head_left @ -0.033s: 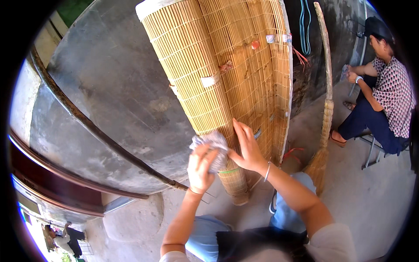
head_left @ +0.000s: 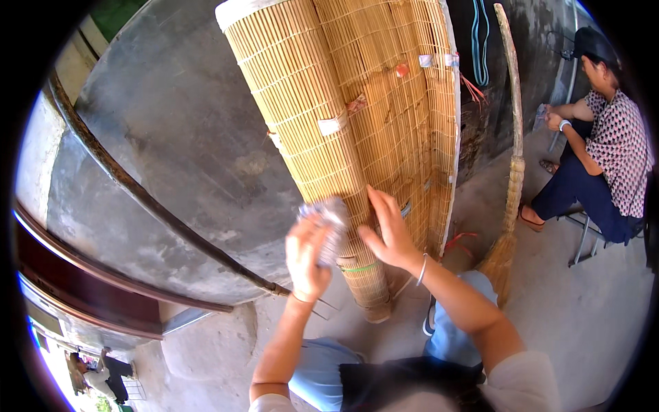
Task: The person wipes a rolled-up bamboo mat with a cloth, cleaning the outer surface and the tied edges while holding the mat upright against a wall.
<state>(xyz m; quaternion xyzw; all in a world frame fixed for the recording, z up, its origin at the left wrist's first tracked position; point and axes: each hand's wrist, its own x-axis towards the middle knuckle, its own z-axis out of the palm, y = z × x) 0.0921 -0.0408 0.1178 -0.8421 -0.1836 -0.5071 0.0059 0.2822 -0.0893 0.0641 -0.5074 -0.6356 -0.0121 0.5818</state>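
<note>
A partly rolled bamboo mat [head_left: 295,89] stands upright before me, its slats bound by pale threads, with a few patches of tape on it. My left hand [head_left: 307,254] grips a crumpled greyish-white cloth [head_left: 332,223] against the left side of the roll, low down; hand and cloth are slightly blurred. Against the right side of the same roll lies my right hand [head_left: 392,237], fingers stretched out and thumb apart, holding nothing. A green band [head_left: 360,268] circles the roll below both hands.
A long dark pole [head_left: 161,216] leans along the grey wall at left. To the right of the mat stands a broom [head_left: 513,185]. A person [head_left: 614,151] sits on a stool at far right, and another person [head_left: 103,378] is small at lower left.
My left hand has shifted slightly left and up with the cloth, baring more of the roll. The right hand keeps almost the same place.
</note>
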